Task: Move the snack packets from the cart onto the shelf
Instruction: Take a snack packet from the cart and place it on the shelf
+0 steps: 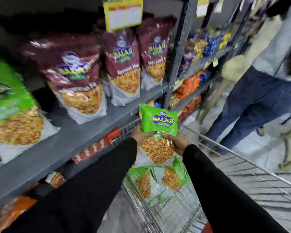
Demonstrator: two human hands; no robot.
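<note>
Green foil identifies the held snack packet (pixel 158 125): it carries a "BALAJI" logo and a clear lower window showing orange-yellow mix. Both hands grip it above the cart (pixel 252 180). The left hand (pixel 140 134) clasps the packet's left edge; the right hand (pixel 177 142) clasps its right edge, with the thumb on the front face. Both forearms wear black sleeves. The packet stands roughly upright, logo toward the camera.

Beneath the held packet, inside the wire cart, lie more green packets (pixel 158 180) of the same type, resting against the cart's left wall. The cart has a red corner piece (pixel 113 134) at its front left.

To the left runs a grey shelf (pixel 60 148). On it stand three maroon packets (pixel 123 64) marked "Navratan Mix", upright and side by side. One green packet (pixel 12 105) already stands on the shelf at the far left, blurred. A yellow-framed price tag (pixel 123 13) hangs above the maroon packets. Lower shelf levels hold orange and red packs; their labels are unreadable.

On the right, a second person (pixel 259 91) in blue jeans stands in the aisle, beside further stocked shelving (pixel 202 61).
</note>
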